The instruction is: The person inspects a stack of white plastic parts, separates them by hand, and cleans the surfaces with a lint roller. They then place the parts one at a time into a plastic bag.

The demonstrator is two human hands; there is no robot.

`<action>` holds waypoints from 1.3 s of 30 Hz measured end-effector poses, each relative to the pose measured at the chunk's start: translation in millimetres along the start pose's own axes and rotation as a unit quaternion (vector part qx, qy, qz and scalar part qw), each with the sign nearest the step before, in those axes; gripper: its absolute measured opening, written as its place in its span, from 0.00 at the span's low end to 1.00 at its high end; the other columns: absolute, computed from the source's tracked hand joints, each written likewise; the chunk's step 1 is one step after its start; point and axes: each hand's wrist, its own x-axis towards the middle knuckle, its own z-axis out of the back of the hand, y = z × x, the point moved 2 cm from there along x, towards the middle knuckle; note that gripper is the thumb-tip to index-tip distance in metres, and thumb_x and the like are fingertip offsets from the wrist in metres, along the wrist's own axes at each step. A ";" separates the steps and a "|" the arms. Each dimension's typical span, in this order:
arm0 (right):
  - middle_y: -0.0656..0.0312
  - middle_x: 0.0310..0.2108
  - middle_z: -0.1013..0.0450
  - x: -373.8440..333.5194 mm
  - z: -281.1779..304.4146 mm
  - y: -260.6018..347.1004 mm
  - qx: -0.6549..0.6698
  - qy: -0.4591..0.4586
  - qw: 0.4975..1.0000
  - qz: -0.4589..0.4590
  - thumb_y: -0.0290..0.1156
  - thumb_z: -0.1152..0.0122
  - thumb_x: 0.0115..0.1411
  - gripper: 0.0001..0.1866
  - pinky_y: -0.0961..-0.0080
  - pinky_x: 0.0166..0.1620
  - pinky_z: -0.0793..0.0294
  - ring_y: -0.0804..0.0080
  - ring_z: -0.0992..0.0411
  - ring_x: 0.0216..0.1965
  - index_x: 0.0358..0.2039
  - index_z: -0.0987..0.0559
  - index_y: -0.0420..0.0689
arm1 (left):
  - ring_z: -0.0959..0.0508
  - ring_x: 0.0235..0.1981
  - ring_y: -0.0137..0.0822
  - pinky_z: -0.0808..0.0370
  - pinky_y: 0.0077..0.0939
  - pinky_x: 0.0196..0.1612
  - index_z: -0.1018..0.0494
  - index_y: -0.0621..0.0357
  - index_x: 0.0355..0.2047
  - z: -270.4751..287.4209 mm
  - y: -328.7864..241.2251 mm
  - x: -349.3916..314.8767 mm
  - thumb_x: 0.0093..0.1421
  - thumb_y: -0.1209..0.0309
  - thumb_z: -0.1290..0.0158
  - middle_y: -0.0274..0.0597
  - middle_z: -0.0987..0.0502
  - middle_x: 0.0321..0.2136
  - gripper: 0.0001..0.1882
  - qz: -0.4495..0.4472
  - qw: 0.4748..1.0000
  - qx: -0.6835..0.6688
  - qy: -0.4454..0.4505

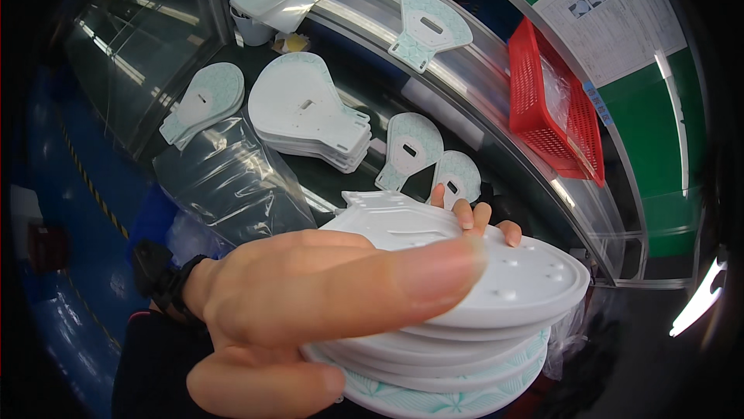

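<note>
A stack of white plastic panels (535, 283), round at one end and narrower at the other, stands close in front of me. Raised ribs and small pegs show on the top one; a teal leaf pattern shows on the lowest. My left hand (310, 295), with a black wristband, is nearest the camera, over the stack's left side. Its index finger is stretched out and its thumb is apart from it. The fingertips of my right hand (477, 217) curl over the stack's far edge; the rest of that hand is hidden behind the panels.
Several similar panels lie piled on the dark bench (306, 113), a smaller pile (205, 101) to their left. One patterned panel (432, 27) rests on the metal rail. A clear plastic bag (232, 179) hangs at the bench's near edge. A red basket (554, 109) stands at right.
</note>
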 end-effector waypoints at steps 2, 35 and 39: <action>0.53 0.38 0.33 -1.1 -1.8 1.9 -0.004 -0.013 1.000 -0.006 0.48 0.44 0.55 0.26 0.50 0.62 0.52 0.58 0.35 0.46 0.49 0.35 0.48 | 0.23 0.29 0.47 0.23 0.30 0.24 0.42 0.55 0.40 0.0 2.6 1.6 0.56 0.68 0.48 0.68 0.35 0.46 0.16 -0.006 1.000 -0.006 -0.017; 0.53 0.44 0.31 -75.1 31.9 43.7 -0.307 -0.345 0.835 -0.298 0.42 0.50 0.55 0.23 0.65 0.49 0.34 0.61 0.32 0.45 0.45 0.29 0.37 | 0.25 0.38 0.44 0.27 0.36 0.34 0.34 0.58 0.47 74.6 17.3 -325.7 0.49 0.77 0.51 0.45 0.28 0.36 0.22 0.527 0.612 0.553 0.206; 0.51 0.44 0.31 -72.2 9.8 46.1 -0.439 -0.325 0.785 -0.293 0.42 0.49 0.54 0.21 0.66 0.51 0.37 0.61 0.34 0.47 0.40 0.24 0.38 | 0.25 0.33 0.51 0.29 0.43 0.28 0.39 0.64 0.44 93.7 39.0 -262.4 0.50 0.77 0.50 0.54 0.28 0.33 0.20 0.633 0.627 0.441 0.112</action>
